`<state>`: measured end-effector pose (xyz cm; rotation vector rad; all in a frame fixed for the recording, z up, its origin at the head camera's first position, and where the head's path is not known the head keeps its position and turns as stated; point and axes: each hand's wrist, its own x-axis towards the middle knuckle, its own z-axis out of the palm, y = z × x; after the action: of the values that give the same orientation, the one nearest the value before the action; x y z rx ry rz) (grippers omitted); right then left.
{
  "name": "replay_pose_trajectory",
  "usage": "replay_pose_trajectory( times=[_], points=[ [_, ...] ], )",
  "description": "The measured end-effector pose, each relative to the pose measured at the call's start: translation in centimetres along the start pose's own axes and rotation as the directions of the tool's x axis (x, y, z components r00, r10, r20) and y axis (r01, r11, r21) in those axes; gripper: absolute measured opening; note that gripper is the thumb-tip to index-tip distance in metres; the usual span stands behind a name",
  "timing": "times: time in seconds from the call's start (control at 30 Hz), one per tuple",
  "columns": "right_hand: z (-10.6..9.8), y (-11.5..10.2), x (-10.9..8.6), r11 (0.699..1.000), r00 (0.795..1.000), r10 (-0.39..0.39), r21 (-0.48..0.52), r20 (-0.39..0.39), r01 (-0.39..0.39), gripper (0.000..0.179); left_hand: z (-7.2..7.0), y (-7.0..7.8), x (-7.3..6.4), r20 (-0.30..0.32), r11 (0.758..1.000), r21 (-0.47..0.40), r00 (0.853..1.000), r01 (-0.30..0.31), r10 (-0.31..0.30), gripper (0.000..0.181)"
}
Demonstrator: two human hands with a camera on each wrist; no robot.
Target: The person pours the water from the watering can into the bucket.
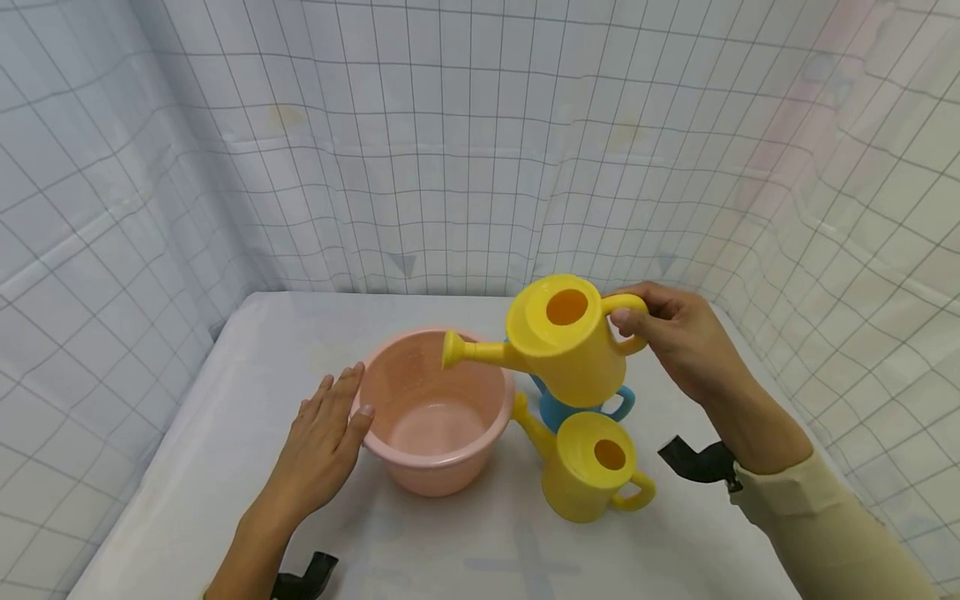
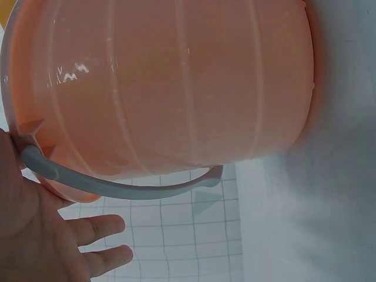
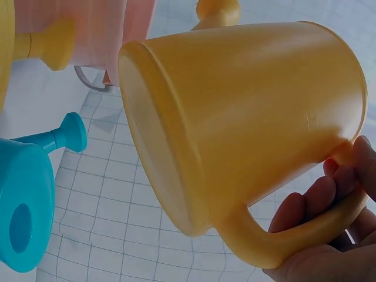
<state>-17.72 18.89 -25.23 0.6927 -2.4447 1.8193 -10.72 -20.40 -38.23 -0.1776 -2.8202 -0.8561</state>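
- Hanging aloft, a rounded yellow plastic watering can (image 1: 573, 367) is pointing over a round pink plastic basin (image 1: 442, 479).
- The right hand (image 1: 686, 342) is gripping its handle (image 3: 258, 249), fingers curled, likely for control.
- The left hand (image 1: 322, 442) is touching the basin, fingers straight, perhaps steadying it.

2 yellow watering cans (image 1: 573, 362) (image 1: 573, 483), 1 blue watering can (image 3: 35, 179); pink bucket (image 1: 442, 479), grey handle (image 2: 132, 191); white counter (image 1: 300, 325); white curtain (image 1: 472, 175), grey grid.
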Motion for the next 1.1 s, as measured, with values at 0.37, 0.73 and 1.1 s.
replay_pose_trajectory(
  times=[0.37,0.73,1.1],
  points=[
    [-0.4,-0.7,1.2,0.998,0.999,0.032,-0.054,0.036,-0.03,0.025,0.1,-0.1,0.0,-0.008,1.0,-0.004,1.0,-0.01,0.01,0.057],
    [-0.8,-1.4,1.9,0.994,0.997,-0.001,-0.112,0.079,0.01,0.025,0.1,0.0,0.0,0.003,1.0,0.004,1.0,0.003,-0.003,0.058],
    [-0.6,-1.8,2.2,0.991,0.996,-0.005,-0.135,0.086,0.016,0.025,0.1,-0.1,0.0,-0.007,1.0,-0.006,1.0,-0.004,0.004,0.057]
  ],
)
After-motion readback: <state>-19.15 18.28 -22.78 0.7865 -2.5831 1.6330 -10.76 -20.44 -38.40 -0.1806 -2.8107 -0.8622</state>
